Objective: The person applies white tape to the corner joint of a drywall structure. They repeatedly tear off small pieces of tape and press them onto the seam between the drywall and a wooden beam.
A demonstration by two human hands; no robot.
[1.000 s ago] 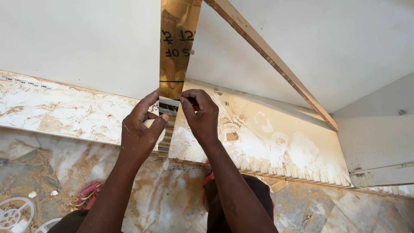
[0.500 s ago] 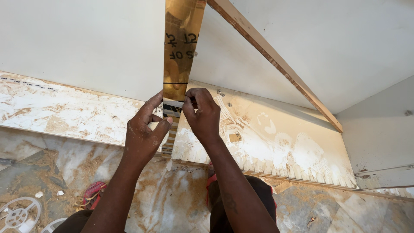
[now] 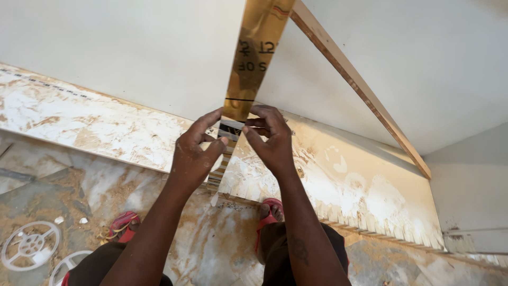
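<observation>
Your left hand [image 3: 193,153] and right hand [image 3: 272,140] pinch a gold strip [image 3: 254,58] that looks like glossy, mirror-bright laminate or metal, smooth enough to reflect; a dark ink line crosses it. Behind it you have a white board [image 3: 132,47], matt and even. A bare wooden batten [image 3: 360,87] runs across the board, pale, unfinished, with visible grain. The board's lower edge [image 3: 84,119] is raw and dusty, rough-looking. Under your feet the marble-patterned floor [image 3: 211,238] is polished stone or tile, dulled by sawdust. Your red sandals [image 3: 123,225] look like rubber or plastic.
</observation>
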